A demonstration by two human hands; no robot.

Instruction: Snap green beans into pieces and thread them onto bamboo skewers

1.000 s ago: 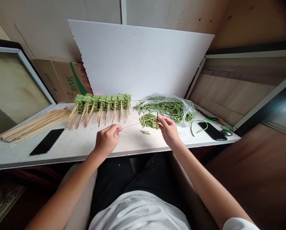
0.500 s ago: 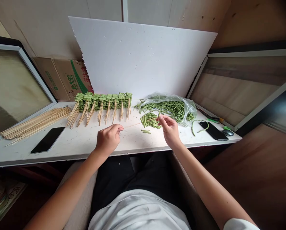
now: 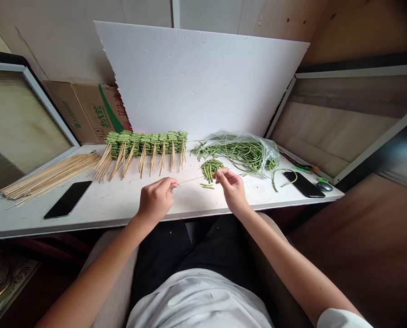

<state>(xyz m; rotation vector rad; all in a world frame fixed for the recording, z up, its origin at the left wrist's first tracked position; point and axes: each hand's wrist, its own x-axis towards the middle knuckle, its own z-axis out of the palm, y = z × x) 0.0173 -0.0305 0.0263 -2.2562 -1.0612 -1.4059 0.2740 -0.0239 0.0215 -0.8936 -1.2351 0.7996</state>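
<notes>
A thin bamboo skewer [image 3: 191, 179] runs nearly level above the white table, pinched near its left end by the fingers of my left hand [image 3: 156, 198]. At its other end, the thumb and fingers of my right hand [image 3: 234, 191] are closed on a small piece of green bean, mostly hidden by the fingertips. Just behind the right fingers lies a pile of cut green bean pieces [image 3: 209, 167], with a couple of loose pieces [image 3: 207, 186] in front. Several bundles of skewered green beans [image 3: 144, 145] stand stacked in a row, their sticks pointing toward me.
Loose bamboo skewers [image 3: 53, 175] lie at left, beside a phone [image 3: 68, 199]. Long green beans [image 3: 237, 152] spill from a clear plastic bag [image 3: 270, 159] at back right. Another phone [image 3: 304, 184] with a bean [image 3: 275, 180] against it is farther right. A white foam board [image 3: 203, 82] stands behind.
My right hand has moved left and slightly down along the skewer, bringing the bean piece closer to my left hand. The left hand has hardly shifted.
</notes>
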